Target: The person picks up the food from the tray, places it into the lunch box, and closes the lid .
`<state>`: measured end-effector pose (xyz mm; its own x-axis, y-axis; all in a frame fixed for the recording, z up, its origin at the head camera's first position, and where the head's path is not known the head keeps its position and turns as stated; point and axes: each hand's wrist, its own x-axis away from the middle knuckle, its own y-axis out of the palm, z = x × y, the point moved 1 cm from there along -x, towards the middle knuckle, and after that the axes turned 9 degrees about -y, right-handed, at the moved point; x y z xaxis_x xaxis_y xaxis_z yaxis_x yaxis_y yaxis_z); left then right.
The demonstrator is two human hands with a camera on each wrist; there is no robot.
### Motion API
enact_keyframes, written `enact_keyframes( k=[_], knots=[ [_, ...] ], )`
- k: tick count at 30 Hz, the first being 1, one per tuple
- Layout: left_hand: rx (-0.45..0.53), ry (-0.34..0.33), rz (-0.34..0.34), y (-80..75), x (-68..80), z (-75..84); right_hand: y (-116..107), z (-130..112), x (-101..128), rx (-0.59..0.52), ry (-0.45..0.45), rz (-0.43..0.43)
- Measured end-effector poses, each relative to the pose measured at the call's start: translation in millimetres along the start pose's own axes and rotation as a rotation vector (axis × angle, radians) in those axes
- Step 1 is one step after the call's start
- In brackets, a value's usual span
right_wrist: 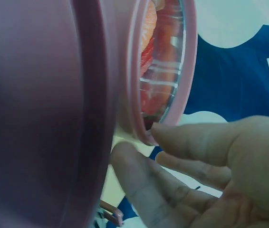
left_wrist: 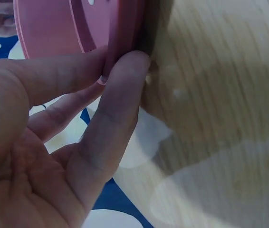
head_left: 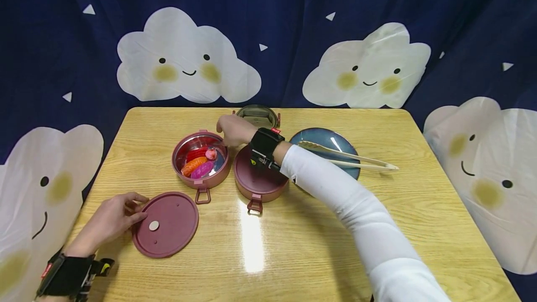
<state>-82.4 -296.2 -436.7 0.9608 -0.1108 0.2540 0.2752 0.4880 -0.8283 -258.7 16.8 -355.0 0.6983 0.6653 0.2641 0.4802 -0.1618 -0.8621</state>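
Left hand: the left hand (head_left: 110,220) lies at the left edge of the flat pink lid (head_left: 166,224), nearer the person than the open bowl; fingers relaxed, tips touching the rim.
Lid: off and lying flat on the wooden table (head_left: 293,246), so the uncovering looks done.
Open bowl: the open bowl (head_left: 202,159) holds toy food (head_left: 198,164), red, orange and purple pieces.
Right hand: the right hand (head_left: 235,129) is at the open bowl's far right rim, fingers loosely curled; no firm hold shows.
Second bowl: the second pink bowl (head_left: 258,177) stands just right of the open bowl, under the right wrist.
Farther right: a blue plate (head_left: 319,136) with tongs (head_left: 350,160) across it; a grey lid (head_left: 257,114) lies behind.
Progress: I'd judge food remains in the bowl, plate bare, tongs untouched.
Wrist views: the left wrist view shows fingertips (left_wrist: 125,71) against the lid's edge; the right shows fingers (right_wrist: 172,137) just beside the bowl's rim, not clamped.
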Motion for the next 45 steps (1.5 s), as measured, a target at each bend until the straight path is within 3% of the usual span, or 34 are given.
enact_keyframes(
  k=[9,16,21,35,45],
  knots=[
    [0.016,-0.020,-0.008,-0.3,0.8,-0.3,3.8,2.8,-6.1,-0.198,0.107,-0.033],
    [0.059,-0.055,-0.051,-6.1,0.3,5.4,5.3,3.6,-7.3,-0.219,0.130,-0.050],
    [0.059,-0.027,-0.056,-11.9,2.6,9.4,6.6,4.5,-8.6,-0.229,0.133,-0.048],
    [0.014,0.055,-0.080,-51.6,0.1,29.9,7.1,5.5,-5.8,-0.256,0.113,-0.035],
    [0.032,0.104,-0.100,-81.6,-22.7,55.2,5.8,5.6,-3.3,-0.277,0.081,-0.024]
  ],
)
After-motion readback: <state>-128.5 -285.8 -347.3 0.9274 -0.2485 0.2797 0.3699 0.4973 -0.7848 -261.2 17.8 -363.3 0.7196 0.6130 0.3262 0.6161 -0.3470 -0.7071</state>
